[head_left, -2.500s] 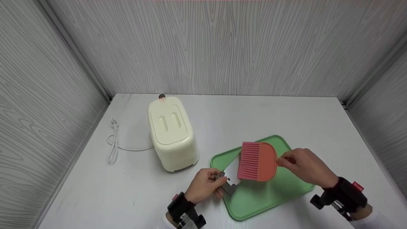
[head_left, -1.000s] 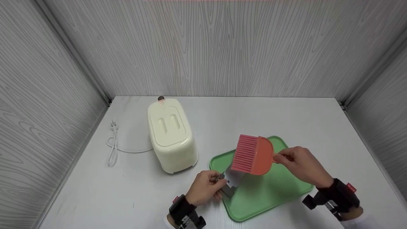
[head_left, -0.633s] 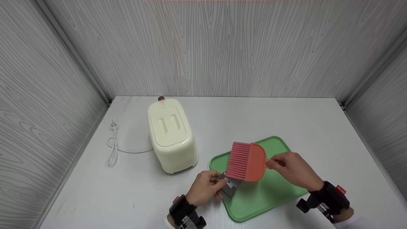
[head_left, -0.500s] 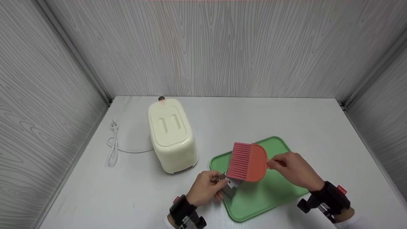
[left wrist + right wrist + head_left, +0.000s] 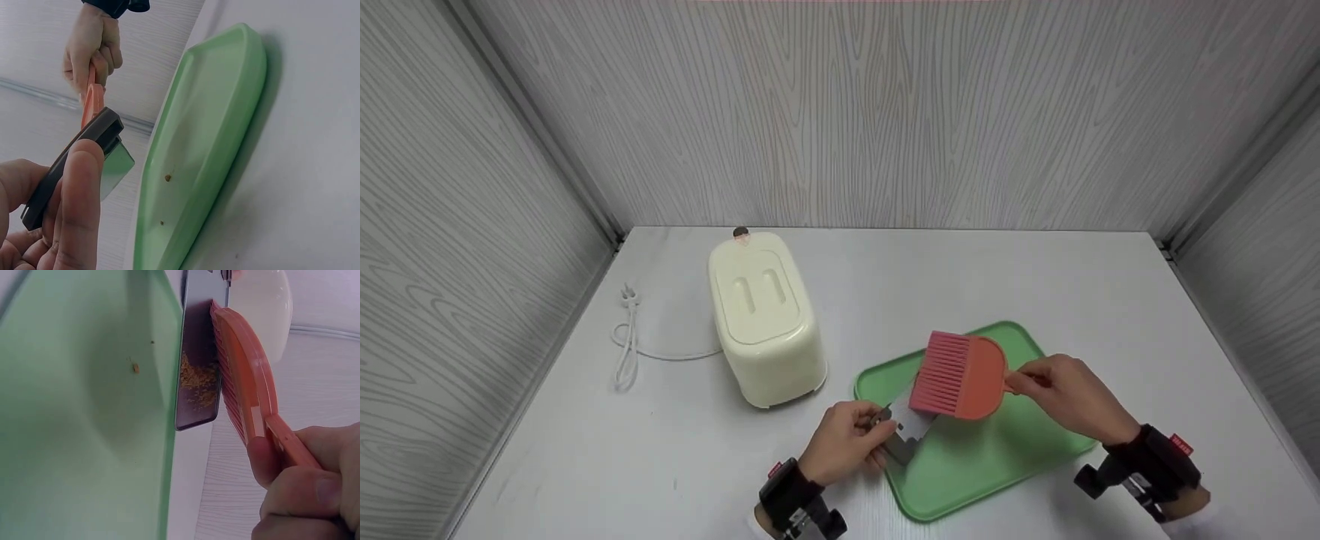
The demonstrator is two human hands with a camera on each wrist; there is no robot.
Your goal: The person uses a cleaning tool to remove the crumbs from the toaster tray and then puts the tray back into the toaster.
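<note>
My left hand (image 5: 840, 444) pinches the dark grey end of a flat metal crumb tray (image 5: 906, 424), which it holds tilted over a green tray (image 5: 997, 465). In my right hand (image 5: 1076, 397) is the short handle of an orange brush (image 5: 982, 379) with pink bristles. Those bristles lie over the crumb tray and hide its far part in the head view. From the right wrist, brown crumbs (image 5: 198, 382) show on the metal surface near its outer end. A few small crumbs (image 5: 135, 368) sit on the green tray below.
A cream toaster (image 5: 765, 315) with a covered top stands left of the green tray. Its white cord and plug (image 5: 628, 330) lie further left on the white table (image 5: 585, 450). Grey wood-patterned panels (image 5: 870, 112) enclose the back and sides.
The brush came left toward my left hand, then slid back right and slightly up along the crumb tray, uncovering more metal. My left hand has stayed nearly still.
</note>
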